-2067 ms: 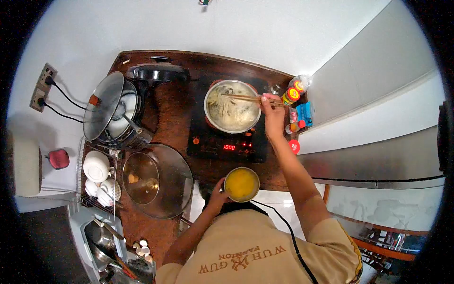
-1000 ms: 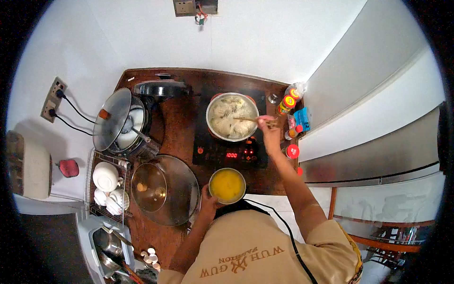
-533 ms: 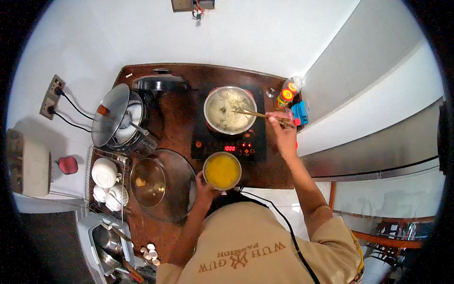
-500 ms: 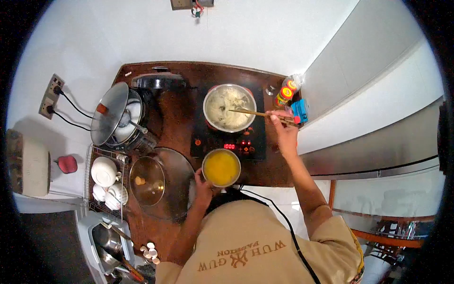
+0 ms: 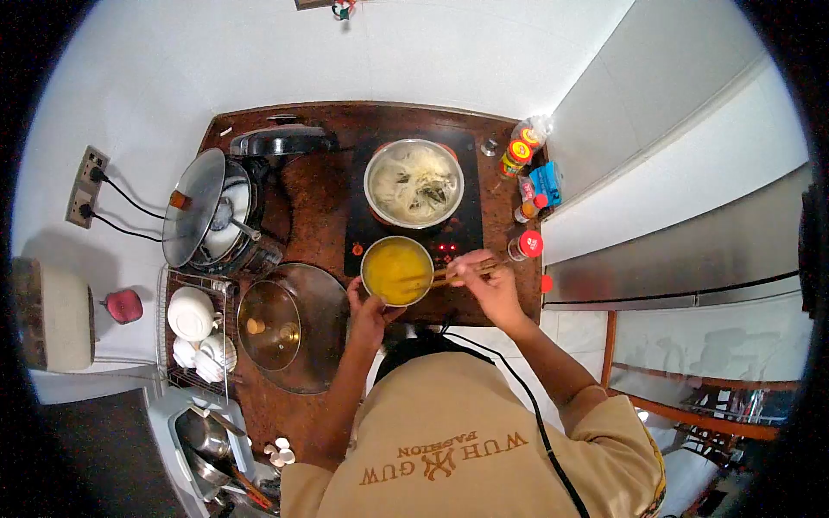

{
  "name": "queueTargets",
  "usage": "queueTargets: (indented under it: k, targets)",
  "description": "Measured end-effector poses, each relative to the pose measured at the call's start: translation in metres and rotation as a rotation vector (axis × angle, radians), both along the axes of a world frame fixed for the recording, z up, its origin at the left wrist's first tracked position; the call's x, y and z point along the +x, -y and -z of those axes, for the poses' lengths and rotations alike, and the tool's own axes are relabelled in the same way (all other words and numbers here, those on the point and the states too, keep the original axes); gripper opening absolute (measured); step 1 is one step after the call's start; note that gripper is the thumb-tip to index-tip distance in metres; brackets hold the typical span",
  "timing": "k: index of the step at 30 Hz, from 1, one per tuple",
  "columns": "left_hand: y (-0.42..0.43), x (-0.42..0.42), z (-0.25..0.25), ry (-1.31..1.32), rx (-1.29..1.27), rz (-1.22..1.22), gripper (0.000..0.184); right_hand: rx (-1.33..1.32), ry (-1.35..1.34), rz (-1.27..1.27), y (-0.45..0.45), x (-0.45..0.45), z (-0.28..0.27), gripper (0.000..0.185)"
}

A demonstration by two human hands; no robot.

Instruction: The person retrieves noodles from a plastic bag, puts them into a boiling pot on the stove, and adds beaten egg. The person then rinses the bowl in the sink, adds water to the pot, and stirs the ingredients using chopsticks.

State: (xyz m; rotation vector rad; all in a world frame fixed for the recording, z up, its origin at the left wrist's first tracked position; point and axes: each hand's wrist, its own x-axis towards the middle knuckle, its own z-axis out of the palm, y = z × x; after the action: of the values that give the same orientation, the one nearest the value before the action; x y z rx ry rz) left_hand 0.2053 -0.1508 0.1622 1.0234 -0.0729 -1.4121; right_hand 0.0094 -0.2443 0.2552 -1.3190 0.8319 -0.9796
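Observation:
My left hand (image 5: 368, 318) grips the near left side of a metal bowl (image 5: 364, 276) that holds yellow beaten egg (image 5: 390, 259). In my right hand (image 5: 490, 289) is a pair of chopsticks (image 5: 451, 275), their tips dipped in the egg. Just beyond the bowl, a steel pot (image 5: 369, 198) with pale noodles and dark bits (image 5: 425, 183) in liquid sits on a black induction cooktop (image 5: 466, 226). The bowl partly covers the cooktop's near edge and its red display.
Seasoning jars (image 5: 525, 245) with red lids and a blue packet (image 5: 546, 184) line the right edge. Glass lids (image 5: 315, 367) lie left of the bowl. A rice cooker (image 5: 259, 231), a dish rack (image 5: 216, 298) with white cups and eggshells (image 5: 278, 452) are farther left.
My right hand has drawn the chopsticks out of the pot and down into the bowl. The bowl has moved slightly forward and left, and the view has shifted a little.

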Motion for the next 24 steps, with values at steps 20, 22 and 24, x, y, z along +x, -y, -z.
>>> queueTargets:
  k: [20, 22, 24]
  targets:
    - [0.022, -0.011, -0.019, 0.04, -0.038, 0.075, 0.058, -0.051, 0.048, 0.13, 0.035, -0.018, -0.02, 0.013]
    - [0.025, -0.013, -0.025, 0.037, -0.041, 0.078, 0.058, -0.086, 0.039, 0.154, 0.034, -0.021, -0.021, 0.013]
    - [0.029, -0.016, -0.031, 0.037, -0.022, 0.068, 0.059, -0.124, 0.027, 0.178, 0.034, -0.024, -0.024, 0.014]
